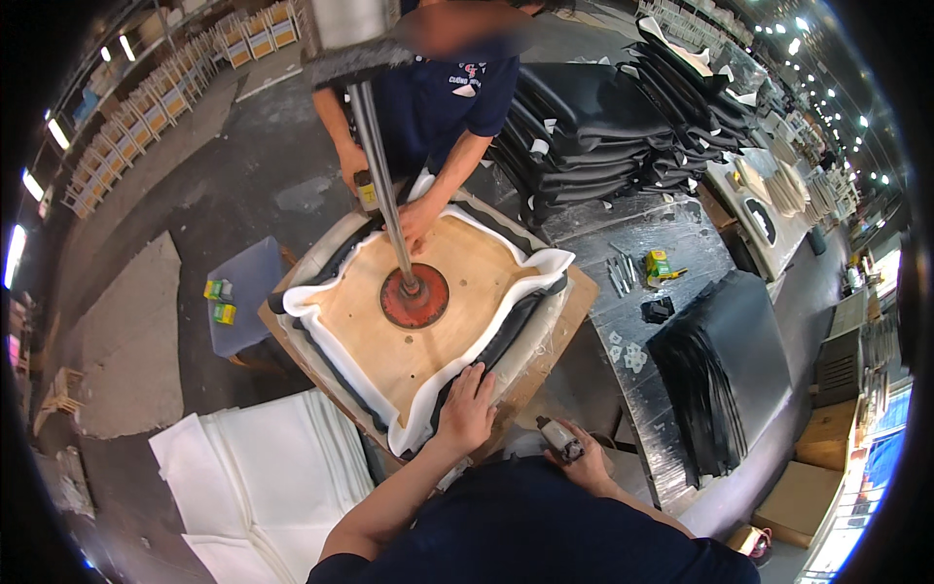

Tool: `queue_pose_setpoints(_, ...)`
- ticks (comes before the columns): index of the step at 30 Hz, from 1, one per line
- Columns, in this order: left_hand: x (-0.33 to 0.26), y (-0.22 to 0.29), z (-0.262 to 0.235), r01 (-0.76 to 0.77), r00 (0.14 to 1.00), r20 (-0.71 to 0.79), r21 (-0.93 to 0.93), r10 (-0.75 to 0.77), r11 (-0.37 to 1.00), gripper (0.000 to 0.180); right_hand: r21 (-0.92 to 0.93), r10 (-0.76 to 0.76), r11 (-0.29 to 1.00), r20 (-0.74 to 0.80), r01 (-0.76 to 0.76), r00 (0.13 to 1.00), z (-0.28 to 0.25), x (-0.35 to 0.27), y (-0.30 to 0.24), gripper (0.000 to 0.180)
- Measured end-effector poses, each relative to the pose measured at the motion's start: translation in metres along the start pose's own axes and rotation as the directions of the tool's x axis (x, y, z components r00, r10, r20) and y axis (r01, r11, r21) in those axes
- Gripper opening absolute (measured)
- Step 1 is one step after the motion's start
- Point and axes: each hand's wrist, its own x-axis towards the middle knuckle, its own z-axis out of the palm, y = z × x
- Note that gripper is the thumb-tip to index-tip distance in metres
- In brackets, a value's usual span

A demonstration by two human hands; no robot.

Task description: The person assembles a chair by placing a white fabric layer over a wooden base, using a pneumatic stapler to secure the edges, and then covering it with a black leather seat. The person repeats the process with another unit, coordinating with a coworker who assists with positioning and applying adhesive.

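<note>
Head view: workshop hall with a grey concrete floor point(195, 195), rows of pale chair frames point(146, 97) along the far left, and a long bench point(671, 253) at right carrying stacked black covers point(623, 127). White foam sheets point(263, 477) lie on the floor, lower left.

Centre: plywood seat board point(409, 321) lying flat on a work stand, white foam and black cover turned up around its edges. A red round press pad point(414, 297) on a metal rod point(381, 185) bears on the board's middle.

Left hand point(465, 409) flat, fingers spread, pressing the near edge of the cover; nothing grasped. Right hand point(582, 459) closed around a small stapler tool point(560, 438), held near the body, apart from the board.

Opposite, a co-worker's hand point(416, 222) presses the far edge.
</note>
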Motion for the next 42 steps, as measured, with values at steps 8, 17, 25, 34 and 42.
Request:
queue_pose_setpoints(8,-0.014,0.026,-0.01,0.177,0.983,0.027,-0.414,-0.182,0.893,0.062,0.086,-0.032,0.996,0.183,0.016,0.983,-0.027,0.047,0.015,0.076)
queue_pose_setpoints(17,-0.084,-0.004,-0.081,0.486,0.495,-0.69,-0.283,-0.527,0.827,0.047,0.341,-0.07,0.938,0.362,-0.062,0.929,-0.058,0.096,-0.028,0.057)
queue_pose_setpoints(25,-0.102,-0.03,-0.039,0.672,0.56,-0.252,-0.419,-0.79,0.61,0.078,0.397,-0.088,0.912,0.433,-0.102,0.897,-0.046,0.093,-0.06,0.021)
queue_pose_setpoints(34,-0.121,-0.01,-0.039,0.499,0.864,0.11,-0.32,-0.492,0.805,0.079,0.42,0.008,0.89,0.372,-0.176,0.928,-0.002,0.021,-0.118,0.022)
queue_pose_setpoints(42,-0.096,-0.05,-0.082,0.007,0.972,-0.23,0.185,0.036,0.983,0.046,0.298,0.042,0.949,0.218,-0.108,0.975,0.03,-0.011,-0.095,0.056)
